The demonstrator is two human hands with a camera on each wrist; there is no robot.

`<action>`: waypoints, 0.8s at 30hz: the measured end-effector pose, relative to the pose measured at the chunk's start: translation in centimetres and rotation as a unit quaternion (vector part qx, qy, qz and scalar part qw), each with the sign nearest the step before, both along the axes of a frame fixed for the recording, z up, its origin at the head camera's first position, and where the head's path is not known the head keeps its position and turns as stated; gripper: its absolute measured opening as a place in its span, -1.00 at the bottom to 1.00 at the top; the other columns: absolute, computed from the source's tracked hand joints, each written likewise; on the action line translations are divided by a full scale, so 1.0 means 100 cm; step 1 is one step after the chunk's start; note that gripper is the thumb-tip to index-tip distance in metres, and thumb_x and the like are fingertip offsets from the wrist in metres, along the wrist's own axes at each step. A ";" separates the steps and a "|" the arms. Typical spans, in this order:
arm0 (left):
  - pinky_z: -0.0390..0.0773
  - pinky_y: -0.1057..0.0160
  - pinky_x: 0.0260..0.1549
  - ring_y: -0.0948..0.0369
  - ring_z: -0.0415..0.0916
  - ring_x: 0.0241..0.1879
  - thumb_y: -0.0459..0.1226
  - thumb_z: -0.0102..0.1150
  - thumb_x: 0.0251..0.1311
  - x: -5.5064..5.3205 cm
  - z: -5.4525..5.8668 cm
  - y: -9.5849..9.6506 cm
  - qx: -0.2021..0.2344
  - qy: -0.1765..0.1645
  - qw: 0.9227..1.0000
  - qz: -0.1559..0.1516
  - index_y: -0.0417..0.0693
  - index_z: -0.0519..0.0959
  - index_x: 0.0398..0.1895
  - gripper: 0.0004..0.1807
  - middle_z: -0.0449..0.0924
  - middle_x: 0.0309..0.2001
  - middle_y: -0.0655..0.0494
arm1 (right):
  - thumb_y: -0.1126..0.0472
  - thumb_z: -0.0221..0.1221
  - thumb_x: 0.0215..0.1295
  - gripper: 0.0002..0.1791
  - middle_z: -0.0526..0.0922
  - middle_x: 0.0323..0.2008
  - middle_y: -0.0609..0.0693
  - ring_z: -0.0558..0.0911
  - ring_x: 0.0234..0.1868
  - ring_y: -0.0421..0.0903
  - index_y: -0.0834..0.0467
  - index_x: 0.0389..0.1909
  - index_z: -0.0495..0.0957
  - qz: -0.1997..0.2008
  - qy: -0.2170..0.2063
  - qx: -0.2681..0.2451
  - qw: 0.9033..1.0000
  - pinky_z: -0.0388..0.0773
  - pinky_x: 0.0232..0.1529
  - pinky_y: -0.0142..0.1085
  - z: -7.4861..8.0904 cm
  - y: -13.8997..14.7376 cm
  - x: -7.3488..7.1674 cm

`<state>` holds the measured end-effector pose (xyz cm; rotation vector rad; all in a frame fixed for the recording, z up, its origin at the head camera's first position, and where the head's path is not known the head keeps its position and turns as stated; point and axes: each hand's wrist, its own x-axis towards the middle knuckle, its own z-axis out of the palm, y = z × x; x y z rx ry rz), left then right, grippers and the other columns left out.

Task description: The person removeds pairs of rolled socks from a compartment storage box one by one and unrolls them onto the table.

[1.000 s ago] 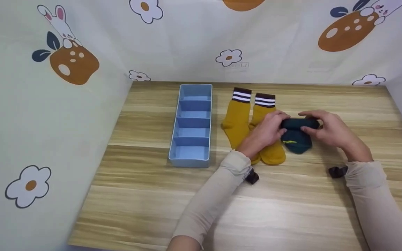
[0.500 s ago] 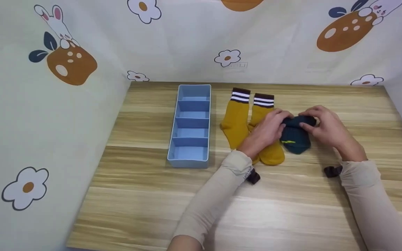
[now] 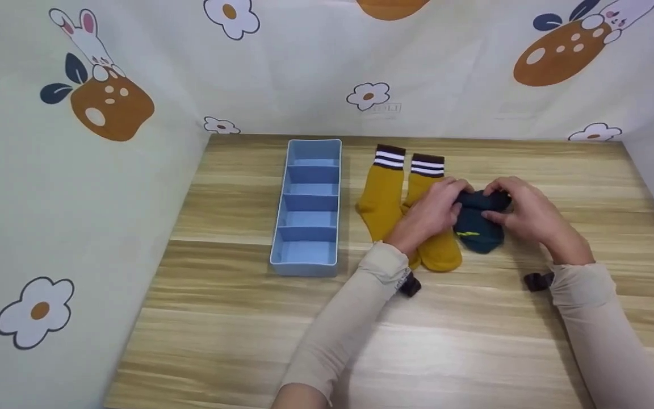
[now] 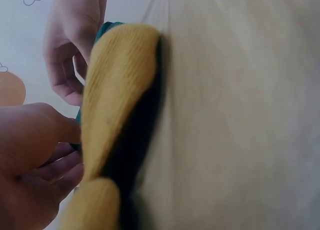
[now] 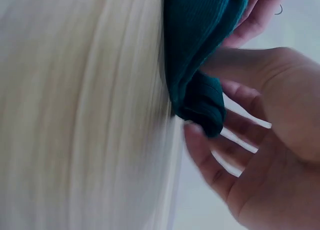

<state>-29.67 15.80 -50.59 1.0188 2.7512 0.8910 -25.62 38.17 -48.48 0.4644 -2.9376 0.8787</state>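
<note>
In the head view, dark green socks (image 3: 479, 232) with a small yellow mark lie on the table, their far end folded over. My left hand (image 3: 430, 211) pinches the left end of that fold, its forearm passing over a mustard sock. At the right end, my right hand (image 3: 531, 217) grips the fold between thumb and fingers. The right wrist view shows the green fabric (image 5: 200, 35) doubled, with the right thumb pressed inside the layers and the fingers beneath. In the left wrist view, a mustard sock (image 4: 122, 75) hides most of the green fabric.
Two mustard socks with striped cuffs (image 3: 389, 160) lie flat just left of the green ones. Further left stands a blue four-sided box (image 3: 304, 270) split by dividers into several compartments. A patterned cloth wall (image 3: 293, 74) rises behind the wooden table (image 3: 219, 318).
The rounded roll at the far end of the green socks has loosened into a flatter fold. My right hand has shifted slightly left; the left hand stays nearly in place.
</note>
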 end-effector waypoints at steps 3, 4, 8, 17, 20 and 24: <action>0.54 0.39 0.33 0.24 0.56 0.18 -0.33 0.09 0.60 -0.003 0.001 -0.002 0.014 -0.020 1.000 -0.009 0.09 0.57 0.37 -0.63 0.60 0.27 0.10 | 0.34 0.44 0.35 -0.67 0.70 0.06 0.31 0.64 0.07 0.27 0.26 0.07 0.61 0.004 -0.004 0.004 1.000 0.52 0.20 0.27 0.001 0.000 -0.002; 0.54 0.39 0.34 0.25 0.56 0.19 -0.33 0.08 0.61 -0.004 0.001 -0.002 0.018 -0.025 0.999 -0.011 0.09 0.57 0.38 -0.63 0.61 0.28 0.10 | 0.34 0.42 0.38 -0.69 0.69 0.07 0.32 0.63 0.09 0.29 0.27 0.07 0.62 0.003 -0.007 0.002 1.000 0.52 0.22 0.29 0.001 0.000 -0.003; 0.53 0.41 0.33 0.27 0.55 0.18 -0.30 0.07 0.63 -0.008 0.004 -0.002 0.011 -0.033 0.999 -0.004 0.09 0.58 0.38 -0.64 0.60 0.28 0.12 | 0.34 0.35 0.45 -0.72 0.64 0.22 0.36 0.59 0.25 0.37 0.32 0.11 0.66 -0.001 -0.019 -0.006 1.000 0.44 0.38 0.35 0.002 -0.002 -0.008; 0.53 0.42 0.30 0.27 0.52 0.14 -0.30 0.15 0.56 -0.013 0.010 0.004 -0.050 -0.020 0.998 0.033 0.10 0.60 0.37 -0.61 0.55 0.26 0.15 | 0.22 0.26 0.56 -0.67 0.73 0.12 0.32 0.67 0.02 0.25 0.27 0.22 0.66 -0.014 -0.044 0.044 0.998 0.59 0.11 0.23 0.011 -0.002 -0.016; 0.56 0.41 0.29 0.27 0.52 0.13 -0.28 0.15 0.57 -0.015 0.011 0.003 -0.053 -0.032 0.997 0.040 0.11 0.57 0.39 -0.61 0.56 0.26 0.15 | 0.17 0.25 0.57 -0.68 0.73 0.02 0.31 0.65 -0.07 0.23 0.25 0.19 0.57 -0.023 -0.040 0.056 0.997 0.58 0.02 0.19 0.012 -0.002 -0.020; 0.59 0.40 0.24 0.26 0.51 0.11 -0.27 0.15 0.57 -0.020 0.011 0.003 -0.045 -0.039 0.998 0.037 0.14 0.53 0.40 -0.60 0.58 0.24 0.12 | 0.15 0.28 0.54 -0.72 0.72 -0.09 0.28 0.64 -0.14 0.21 0.23 0.08 0.54 -0.027 -0.029 0.061 0.997 0.56 -0.05 0.17 0.012 -0.001 -0.027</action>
